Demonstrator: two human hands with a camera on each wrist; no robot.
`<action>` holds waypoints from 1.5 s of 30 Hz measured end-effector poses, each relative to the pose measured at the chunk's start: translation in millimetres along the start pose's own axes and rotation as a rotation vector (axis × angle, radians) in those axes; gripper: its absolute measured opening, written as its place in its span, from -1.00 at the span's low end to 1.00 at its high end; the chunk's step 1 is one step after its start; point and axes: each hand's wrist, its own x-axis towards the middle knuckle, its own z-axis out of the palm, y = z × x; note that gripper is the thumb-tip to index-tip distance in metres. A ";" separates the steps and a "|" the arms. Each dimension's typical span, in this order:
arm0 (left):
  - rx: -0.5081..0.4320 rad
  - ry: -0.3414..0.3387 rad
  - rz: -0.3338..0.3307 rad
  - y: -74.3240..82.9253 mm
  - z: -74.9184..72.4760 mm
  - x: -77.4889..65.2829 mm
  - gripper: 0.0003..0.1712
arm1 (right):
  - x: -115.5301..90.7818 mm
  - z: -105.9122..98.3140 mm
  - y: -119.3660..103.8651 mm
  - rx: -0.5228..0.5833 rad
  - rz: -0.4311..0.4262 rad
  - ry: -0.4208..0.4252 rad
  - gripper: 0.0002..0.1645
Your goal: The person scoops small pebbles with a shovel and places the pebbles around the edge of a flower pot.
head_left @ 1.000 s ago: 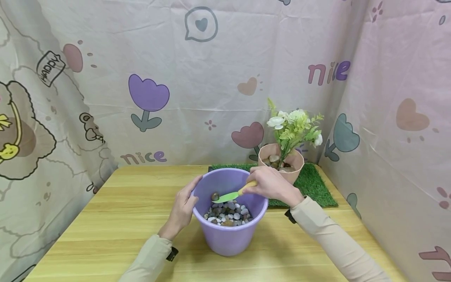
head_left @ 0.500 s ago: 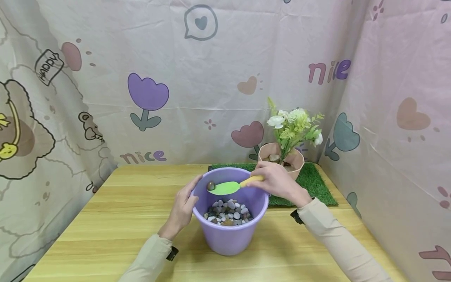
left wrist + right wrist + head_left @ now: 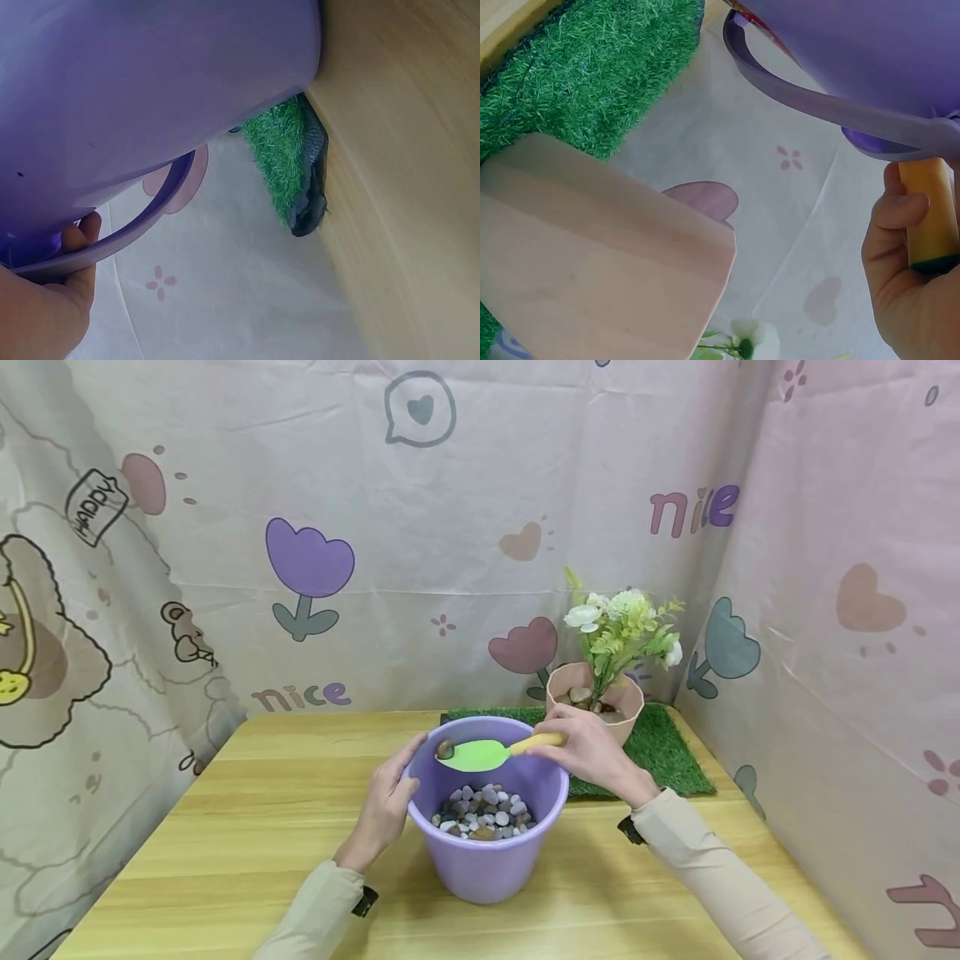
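A purple bucket (image 3: 483,870) stands on the table with grey, white and brown pebbles (image 3: 491,814) inside. My left hand (image 3: 382,806) grips the bucket's left rim. The left wrist view shows its fingers (image 3: 84,232) by the bucket's curved carrying handle (image 3: 146,217). My right hand (image 3: 588,747) holds a small trowel (image 3: 476,756) by its yellow grip (image 3: 928,206). The green blade is over the bucket's opening and points left. A round brown stone (image 3: 446,749) is at the blade's tip, near the bucket's inner wall, and I cannot tell whether it touches that wall.
Behind the bucket on the right, a pink flowerpot (image 3: 630,718) with white flowers (image 3: 626,606) and stones stands on a green grass mat (image 3: 667,760). The wooden table (image 3: 300,793) extends to the left. Patterned cloth (image 3: 427,527) hangs behind and at the sides.
My right hand has lifted the trowel and stone from near the pebbles up towards the bucket's rim, and the blade has turned flatter to view. My left hand keeps its grip.
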 end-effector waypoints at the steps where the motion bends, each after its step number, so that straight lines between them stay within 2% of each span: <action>1: 0.001 0.000 0.001 0.1 0.1 0.0 -0.25 | -0.4 0.3 0.2 0.002 0.009 0.006 -0.73; 14: -0.027 -0.007 -0.008 0.0 0.7 0.6 -0.26 | -2.9 3.3 -6.2 0.040 0.134 0.066 -0.71; 20: -0.007 0.000 0.002 -1.3 2.0 0.6 -0.26 | -5.2 4.5 -5.7 0.069 0.174 0.085 -0.70; 36: -0.019 -0.006 -0.002 -0.1 0.2 1.0 -0.25 | -9.3 3.2 -5.7 0.056 0.125 0.095 -0.74; 45: -0.021 -0.005 -0.005 0.1 0.3 0.5 -0.26 | -12.4 0.2 -8.9 0.096 0.107 0.096 -0.77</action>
